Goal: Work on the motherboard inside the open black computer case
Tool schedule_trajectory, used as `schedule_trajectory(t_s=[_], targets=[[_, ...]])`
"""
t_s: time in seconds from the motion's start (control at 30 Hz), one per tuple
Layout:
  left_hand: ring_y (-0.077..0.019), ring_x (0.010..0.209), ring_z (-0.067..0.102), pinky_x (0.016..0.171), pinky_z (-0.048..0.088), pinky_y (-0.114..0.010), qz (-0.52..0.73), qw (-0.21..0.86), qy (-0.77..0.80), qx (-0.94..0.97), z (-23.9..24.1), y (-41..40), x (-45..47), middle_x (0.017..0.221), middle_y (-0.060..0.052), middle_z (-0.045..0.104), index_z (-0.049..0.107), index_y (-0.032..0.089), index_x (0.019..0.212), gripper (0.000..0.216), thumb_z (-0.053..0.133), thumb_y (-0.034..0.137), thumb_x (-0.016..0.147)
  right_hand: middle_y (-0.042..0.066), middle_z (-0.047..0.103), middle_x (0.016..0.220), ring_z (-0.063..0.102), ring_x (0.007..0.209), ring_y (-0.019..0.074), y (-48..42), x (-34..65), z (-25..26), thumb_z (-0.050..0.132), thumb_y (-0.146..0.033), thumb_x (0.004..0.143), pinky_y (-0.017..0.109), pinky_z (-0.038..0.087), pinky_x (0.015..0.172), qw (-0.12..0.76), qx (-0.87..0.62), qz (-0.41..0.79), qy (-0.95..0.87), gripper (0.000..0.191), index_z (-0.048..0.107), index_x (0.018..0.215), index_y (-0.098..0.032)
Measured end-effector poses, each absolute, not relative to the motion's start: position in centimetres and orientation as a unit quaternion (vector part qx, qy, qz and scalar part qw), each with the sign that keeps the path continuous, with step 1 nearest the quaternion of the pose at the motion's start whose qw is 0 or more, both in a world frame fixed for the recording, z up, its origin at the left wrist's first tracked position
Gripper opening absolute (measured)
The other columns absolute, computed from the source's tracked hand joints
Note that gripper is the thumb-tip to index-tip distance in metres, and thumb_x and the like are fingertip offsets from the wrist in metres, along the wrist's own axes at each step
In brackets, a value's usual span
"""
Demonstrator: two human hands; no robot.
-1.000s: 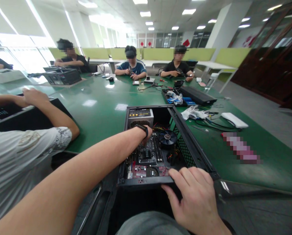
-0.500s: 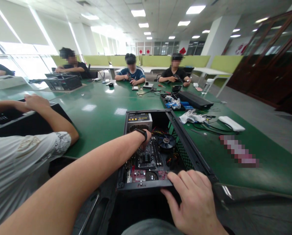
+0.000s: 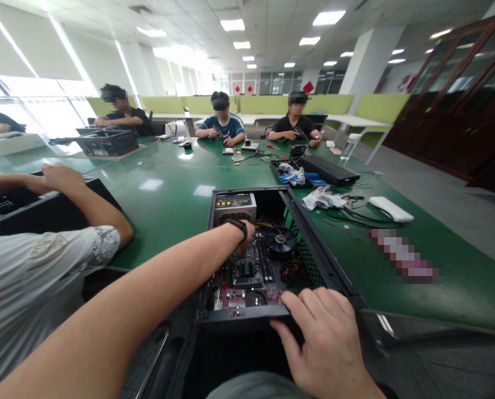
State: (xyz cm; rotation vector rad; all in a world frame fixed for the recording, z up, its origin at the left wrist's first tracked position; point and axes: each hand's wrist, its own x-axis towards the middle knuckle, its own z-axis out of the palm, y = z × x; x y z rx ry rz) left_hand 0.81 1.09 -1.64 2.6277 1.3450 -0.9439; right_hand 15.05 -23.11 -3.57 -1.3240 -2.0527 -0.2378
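An opened computer case [image 3: 322,249] lies in front of me, its near end jutting over the table edge. My left hand [image 3: 246,237], with a dark band on the wrist, reaches down inside it onto the motherboard [image 3: 251,260], below the power supply [image 3: 236,206]. Its fingertips are mostly hidden, so whether they hold anything does not show. Right of that hand sits a black cooling fan [image 3: 280,241]. My right hand [image 3: 322,335] is closed over the case's near rim, fingers on top and thumb underneath. Close by it is a red circuit board [image 3: 235,296].
At left, a co-worker's arm [image 3: 93,202] rests on another case [image 3: 85,194]. Beyond my case lie an open black toolbox [image 3: 278,173], gloves [image 3: 322,198], cables [image 3: 355,213] and a white pouch [image 3: 391,209] on the green table [image 3: 168,205]. Several people work across it.
The whole view has shifted very slightly. Both my hands keep their places on and in the case, with no clear movement.
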Motion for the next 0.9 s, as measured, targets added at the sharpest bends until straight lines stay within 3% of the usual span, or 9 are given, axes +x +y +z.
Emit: schedule_trajectory(t_s=[0.67,0.9], targets=[[-0.0324,0.106,0.068,0.094,0.054,-0.034,-0.296,0.034,0.43,0.852,-1.78,0.97,0.89,0.113,-0.018,0.074,0.077,0.01,0.107,0.067,0.093,0.036,0.047,0.004,0.058,0.081,0.045,0.081,0.0214,-23.03,15.04,-3.48,0.062,-0.033,0.086,0.039,0.031,0.077,0.335,-0.509,-0.092,-0.787,0.021,0.065,0.103,-0.021],[-0.0314,0.107,0.068,0.091,0.054,-0.029,-0.31,0.023,0.43,0.848,-1.76,1.02,0.86,0.113,-0.016,0.074,0.077,0.012,0.108,0.07,0.094,0.034,0.043,0.004,0.057,0.081,0.045,0.081,0.0209,-23.15,15.04,-3.51,0.061,-0.033,0.087,0.039,0.031,0.078,0.337,-0.509,-0.092,-0.787,0.021,0.065,0.104,-0.021]])
